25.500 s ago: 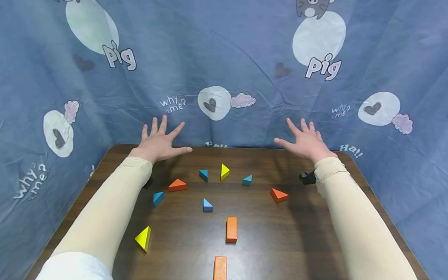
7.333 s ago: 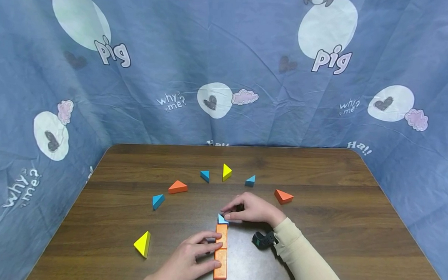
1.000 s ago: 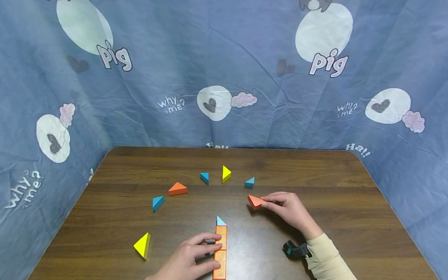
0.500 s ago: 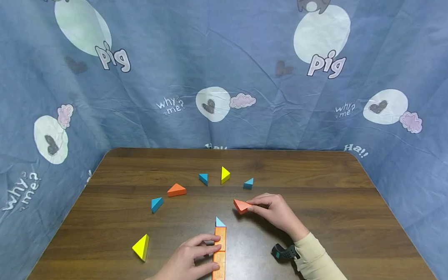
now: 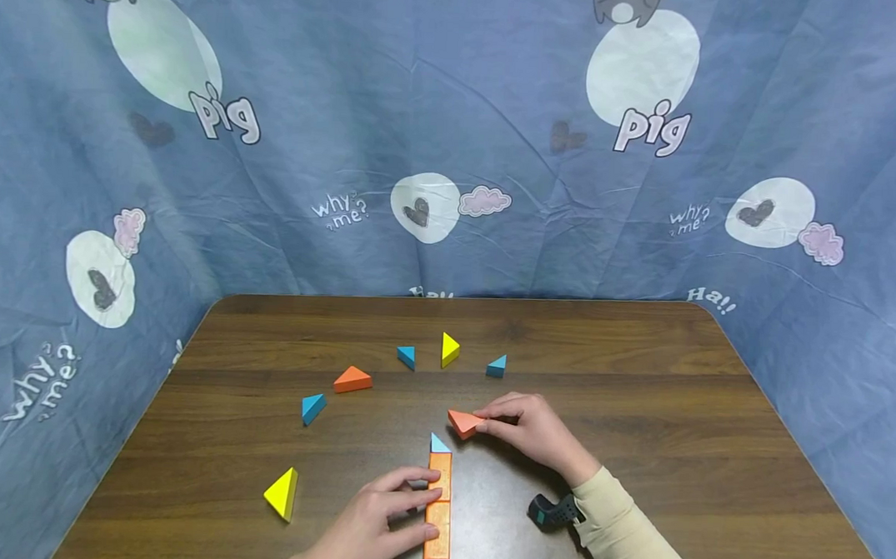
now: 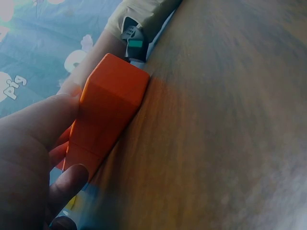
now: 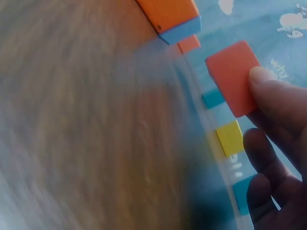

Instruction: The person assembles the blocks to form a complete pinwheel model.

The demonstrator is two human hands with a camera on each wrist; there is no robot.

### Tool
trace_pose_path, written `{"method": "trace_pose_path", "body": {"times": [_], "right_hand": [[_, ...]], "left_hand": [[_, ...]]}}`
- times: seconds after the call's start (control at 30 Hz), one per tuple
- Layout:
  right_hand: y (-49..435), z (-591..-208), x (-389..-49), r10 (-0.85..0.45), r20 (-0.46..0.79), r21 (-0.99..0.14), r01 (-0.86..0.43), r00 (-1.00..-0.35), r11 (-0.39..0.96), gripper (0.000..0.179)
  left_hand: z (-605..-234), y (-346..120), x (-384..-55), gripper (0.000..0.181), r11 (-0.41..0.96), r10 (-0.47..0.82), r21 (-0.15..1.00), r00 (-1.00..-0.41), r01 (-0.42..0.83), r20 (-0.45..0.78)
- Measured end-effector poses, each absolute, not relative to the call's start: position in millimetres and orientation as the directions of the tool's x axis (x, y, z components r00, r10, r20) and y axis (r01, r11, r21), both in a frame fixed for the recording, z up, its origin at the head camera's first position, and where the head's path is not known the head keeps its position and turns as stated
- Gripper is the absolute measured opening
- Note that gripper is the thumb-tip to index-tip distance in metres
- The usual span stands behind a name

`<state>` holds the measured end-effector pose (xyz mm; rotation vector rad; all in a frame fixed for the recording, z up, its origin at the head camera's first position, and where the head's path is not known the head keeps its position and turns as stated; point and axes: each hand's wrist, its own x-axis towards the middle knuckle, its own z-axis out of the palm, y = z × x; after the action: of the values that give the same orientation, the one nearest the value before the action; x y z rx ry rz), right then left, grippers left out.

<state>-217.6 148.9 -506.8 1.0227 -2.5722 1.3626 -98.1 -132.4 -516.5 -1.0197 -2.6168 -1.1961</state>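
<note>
In the head view, the left hand [image 5: 377, 518] holds 2 orange blocks [image 5: 441, 548] that lie end to end on the brown counter [image 5: 653, 405]. A light blue triangle [image 5: 439, 445] touches the far end of the row. The right hand [image 5: 535, 429] pinches a red triangle [image 5: 462, 423] just past the light blue triangle, a bit to the right. A black band [image 5: 554, 512] is on the right wrist. Farther back, a yellow triangle [image 5: 449, 351] is between 2 little blue triangles [image 5: 496, 366]. Off to the left are 1 more red piece [image 5: 353, 380], 1 more blue piece [image 5: 312, 409] and, closer to the front, 1 more yellow piece [image 5: 282, 495]. A blue cloth [image 5: 501, 90] with pig pictures hangs behind.

In the left wrist view, the thumb and fingers grip the sides of the orange blocks.

In the right wrist view, the thumb presses on the red triangle, and 2 fingers show below it. Those parts of the counter look blurry.
</note>
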Motion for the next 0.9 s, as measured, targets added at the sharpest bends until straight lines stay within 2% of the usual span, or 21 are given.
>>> {"method": "trace_pose_path", "body": {"times": [0.3,0.53,0.73,0.9], "right_hand": [[142.3,-511.5,-213.1,-0.56,0.338,-0.701,-0.6,-0.756,0.387,0.018],[140.5,-512.4,-211.3,-0.581,0.321,-0.697,-0.602,-0.748,0.39,0.018],[139.3,-512.7,-211.0,-0.591,0.307,-0.701,-0.597,-0.746,0.389,0.019],[137.7,-511.8,-210.1,-0.597,0.312,-0.698,-0.604,-0.739,0.384,0.018]], "left_hand": [[-515.4,-132.4,-97.8,0.042,0.459,0.537,0.649,-0.771,0.607,0.341],[-515.0,-133.3,-98.1,0.042,0.467,0.536,0.674,-0.789,0.573,0.299],[-514.6,-132.3,-97.6,0.042,0.463,0.538,0.629,-0.762,0.625,0.361],[-514.0,-132.0,-97.1,0.042,0.462,0.533,0.632,-0.765,0.622,0.362]]}}
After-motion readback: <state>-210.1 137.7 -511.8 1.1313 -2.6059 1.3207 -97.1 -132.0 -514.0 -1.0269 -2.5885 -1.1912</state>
